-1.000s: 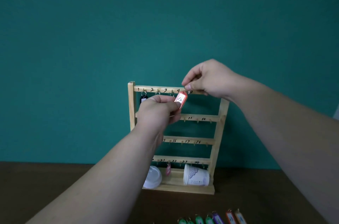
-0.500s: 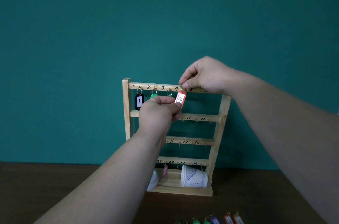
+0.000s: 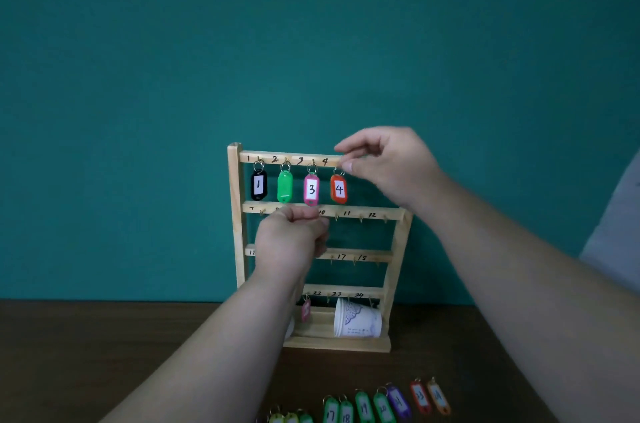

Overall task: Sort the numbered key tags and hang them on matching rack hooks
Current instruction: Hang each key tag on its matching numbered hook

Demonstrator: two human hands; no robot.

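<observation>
A wooden key rack [image 3: 235,214] stands on the table with numbered hooks. On its top rail hang a black tag 1 [image 3: 258,184], a green tag [image 3: 285,186], a pink tag 3 [image 3: 311,189] and an orange tag 4 [image 3: 338,189]. My right hand [image 3: 391,163] hovers at the rail's right end, index finger and thumb apart, the thumb tip beside tag 4's ring. Lower down, in front of the second rail, my left hand [image 3: 291,239] has its fingers curled and holds nothing. It hides several hooks.
Loose tags lie in a row at the table's near edge: green ones [image 3: 346,410], a purple one [image 3: 398,400], a red one [image 3: 420,396] and an orange one [image 3: 438,396]. A paper cup [image 3: 356,318] lies on the rack's base. A pink tag [image 3: 306,310] hangs from the bottom rail.
Both hands have let go of orange tag 4, which now hangs free on hook 4. My left hand dropped to the second rail; my right fingers spread apart.
</observation>
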